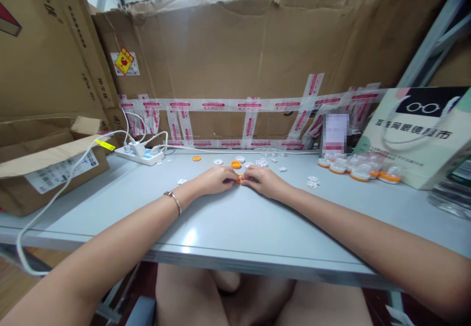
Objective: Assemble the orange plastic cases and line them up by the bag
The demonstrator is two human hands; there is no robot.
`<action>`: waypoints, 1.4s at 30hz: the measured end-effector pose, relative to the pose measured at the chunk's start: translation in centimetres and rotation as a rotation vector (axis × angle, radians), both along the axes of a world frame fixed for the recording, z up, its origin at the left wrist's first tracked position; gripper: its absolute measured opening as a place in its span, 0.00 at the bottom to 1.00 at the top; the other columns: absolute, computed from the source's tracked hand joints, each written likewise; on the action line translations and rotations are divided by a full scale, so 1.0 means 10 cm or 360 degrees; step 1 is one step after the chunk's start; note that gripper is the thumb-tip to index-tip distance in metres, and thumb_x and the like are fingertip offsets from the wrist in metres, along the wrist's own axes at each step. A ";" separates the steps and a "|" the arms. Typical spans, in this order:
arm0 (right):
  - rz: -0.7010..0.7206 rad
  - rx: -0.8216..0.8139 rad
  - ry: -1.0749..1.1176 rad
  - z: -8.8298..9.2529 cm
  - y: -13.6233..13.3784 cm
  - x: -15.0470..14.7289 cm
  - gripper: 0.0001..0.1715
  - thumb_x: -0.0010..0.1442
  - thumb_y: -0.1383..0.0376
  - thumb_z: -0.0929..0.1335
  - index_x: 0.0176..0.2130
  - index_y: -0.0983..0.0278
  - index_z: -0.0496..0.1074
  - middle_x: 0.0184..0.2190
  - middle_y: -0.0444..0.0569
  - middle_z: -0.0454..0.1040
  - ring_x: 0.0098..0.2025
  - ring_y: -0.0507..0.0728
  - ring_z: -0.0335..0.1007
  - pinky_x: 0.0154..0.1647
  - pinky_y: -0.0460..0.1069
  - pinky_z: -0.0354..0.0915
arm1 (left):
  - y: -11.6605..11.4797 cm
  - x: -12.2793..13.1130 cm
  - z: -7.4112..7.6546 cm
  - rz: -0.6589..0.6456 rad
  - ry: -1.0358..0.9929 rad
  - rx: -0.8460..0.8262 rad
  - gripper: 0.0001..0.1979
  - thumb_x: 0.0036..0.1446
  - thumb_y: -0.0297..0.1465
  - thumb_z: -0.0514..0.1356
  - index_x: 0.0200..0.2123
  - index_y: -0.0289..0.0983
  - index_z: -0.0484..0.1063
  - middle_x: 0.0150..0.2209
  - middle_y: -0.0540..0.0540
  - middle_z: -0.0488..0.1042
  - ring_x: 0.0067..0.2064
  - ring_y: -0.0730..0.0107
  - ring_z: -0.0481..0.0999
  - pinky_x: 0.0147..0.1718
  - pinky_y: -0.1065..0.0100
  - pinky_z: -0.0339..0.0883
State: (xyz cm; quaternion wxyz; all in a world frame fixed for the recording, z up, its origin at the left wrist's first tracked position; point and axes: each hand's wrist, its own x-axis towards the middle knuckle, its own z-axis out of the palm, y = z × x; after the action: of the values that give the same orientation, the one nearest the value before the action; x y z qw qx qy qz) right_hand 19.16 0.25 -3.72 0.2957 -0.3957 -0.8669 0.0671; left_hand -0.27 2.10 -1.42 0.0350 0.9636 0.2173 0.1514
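Note:
My left hand [215, 179] and my right hand [265, 180] meet at the middle of the grey table [228, 228], fingers curled and pinched together on one small orange piece [240, 179] held between them. A thin bracelet circles my left wrist. Just beyond the hands lie an orange ring [236, 164], another orange ring [196, 158] further left, and several small white round parts [262, 162] scattered on the tabletop.
A row of small clear containers with orange lids [358, 169] stands at the right, before a paper bag [415, 134]. A white power strip [142, 154] with cables sits at the left, next to cardboard boxes [44, 164]. A taped cardboard wall [257, 70] closes the back.

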 end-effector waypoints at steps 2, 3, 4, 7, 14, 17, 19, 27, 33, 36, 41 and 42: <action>0.0028 0.0071 -0.0076 0.01 -0.01 0.00 0.09 0.55 0.64 0.64 0.27 0.64 0.70 0.27 0.49 0.68 0.30 0.54 0.64 0.34 0.49 0.61 | -0.01 0.00 0.01 -0.0007 0.0020 -0.0013 0.15 0.51 0.21 0.51 0.39 0.35 0.73 0.40 0.43 0.74 0.40 0.70 0.73 0.41 0.71 0.63; 0.0038 0.0074 -0.0088 0.01 -0.01 0.00 0.09 0.55 0.64 0.64 0.26 0.64 0.69 0.28 0.49 0.68 0.31 0.54 0.64 0.34 0.49 0.61 | -0.01 0.01 0.02 -0.0017 0.0024 -0.0031 0.15 0.51 0.21 0.51 0.40 0.35 0.73 0.40 0.43 0.74 0.40 0.69 0.72 0.41 0.71 0.63; 0.0039 0.0060 -0.0083 0.01 -0.01 0.00 0.09 0.55 0.64 0.64 0.26 0.64 0.69 0.28 0.49 0.68 0.31 0.54 0.64 0.34 0.49 0.61 | -0.01 0.00 0.03 -0.0028 0.0018 -0.0057 0.14 0.52 0.22 0.51 0.39 0.35 0.73 0.40 0.43 0.74 0.41 0.69 0.72 0.42 0.70 0.63; -0.0006 -0.0072 0.0019 0.01 -0.02 0.00 0.07 0.54 0.63 0.64 0.28 0.64 0.68 0.28 0.48 0.69 0.31 0.53 0.65 0.35 0.49 0.62 | 0.01 -0.05 0.15 0.0031 -0.0136 -0.0170 0.12 0.53 0.26 0.52 0.39 0.34 0.72 0.40 0.43 0.74 0.41 0.69 0.72 0.43 0.69 0.63; -0.0120 -0.0333 0.0381 -0.03 -0.02 -0.01 0.17 0.49 0.59 0.67 0.37 0.62 0.61 0.31 0.46 0.70 0.33 0.52 0.68 0.38 0.50 0.66 | 0.12 -0.54 0.54 0.0685 -0.0150 -0.0184 0.10 0.50 0.32 0.53 0.32 0.34 0.73 0.32 0.47 0.75 0.34 0.72 0.72 0.32 0.74 0.63; -0.0112 -0.0350 0.0380 -0.04 -0.02 0.00 0.21 0.48 0.59 0.68 0.40 0.62 0.60 0.33 0.46 0.69 0.35 0.52 0.67 0.41 0.51 0.66 | 0.15 -0.74 0.61 0.0800 0.0294 -0.0265 0.09 0.45 0.31 0.56 0.29 0.35 0.73 0.30 0.48 0.75 0.31 0.72 0.72 0.29 0.75 0.61; -0.0094 -0.0348 0.0364 -0.04 -0.01 0.00 0.21 0.48 0.59 0.68 0.41 0.63 0.60 0.34 0.47 0.69 0.36 0.52 0.67 0.42 0.51 0.65 | 0.13 -0.80 0.65 0.0849 0.0493 -0.0368 0.08 0.42 0.30 0.57 0.28 0.36 0.73 0.30 0.48 0.75 0.30 0.72 0.71 0.26 0.77 0.59; -0.0090 -0.0377 0.0331 -0.04 -0.01 0.01 0.20 0.48 0.60 0.67 0.41 0.63 0.62 0.35 0.48 0.70 0.38 0.53 0.68 0.44 0.52 0.65 | 0.09 -0.82 0.66 0.0786 0.0780 -0.0660 0.10 0.37 0.30 0.61 0.28 0.36 0.74 0.28 0.49 0.74 0.27 0.74 0.69 0.22 0.78 0.55; -0.0078 -0.0340 0.0341 -0.03 -0.02 0.00 0.19 0.48 0.60 0.67 0.41 0.63 0.63 0.34 0.47 0.70 0.37 0.53 0.67 0.42 0.52 0.64 | 0.14 -0.82 0.58 0.0815 0.0761 -0.0755 0.07 0.37 0.29 0.60 0.26 0.35 0.72 0.22 0.51 0.72 0.24 0.75 0.67 0.20 0.78 0.55; -0.0093 -0.0297 0.0328 -0.03 -0.02 0.00 0.19 0.48 0.60 0.67 0.41 0.63 0.63 0.33 0.47 0.69 0.35 0.53 0.66 0.40 0.51 0.65 | 0.11 -0.80 0.61 0.0842 0.0750 -0.0727 0.05 0.38 0.26 0.59 0.24 0.35 0.71 0.23 0.50 0.71 0.25 0.74 0.68 0.22 0.77 0.55; -0.0100 -0.0239 0.0299 -0.02 -0.02 -0.02 0.20 0.48 0.61 0.67 0.41 0.64 0.63 0.36 0.50 0.68 0.35 0.53 0.65 0.40 0.52 0.65 | 0.07 -0.50 0.65 0.0591 0.0226 -0.0374 0.05 0.47 0.28 0.56 0.29 0.35 0.69 0.31 0.49 0.73 0.32 0.72 0.70 0.28 0.75 0.59; -0.0091 -0.0230 0.0300 -0.02 -0.01 -0.02 0.19 0.48 0.61 0.67 0.41 0.64 0.63 0.37 0.50 0.68 0.35 0.53 0.66 0.40 0.52 0.65 | 0.07 -0.40 0.63 0.0494 0.0155 -0.0333 0.05 0.48 0.29 0.55 0.29 0.35 0.69 0.31 0.49 0.73 0.32 0.73 0.70 0.28 0.75 0.59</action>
State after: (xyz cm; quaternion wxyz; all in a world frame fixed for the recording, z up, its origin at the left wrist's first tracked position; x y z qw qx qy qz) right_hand 18.98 0.10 -3.97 0.3484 -0.4326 -0.8164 0.1579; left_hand -4.23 2.83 4.92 0.1005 0.9159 0.3793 0.0847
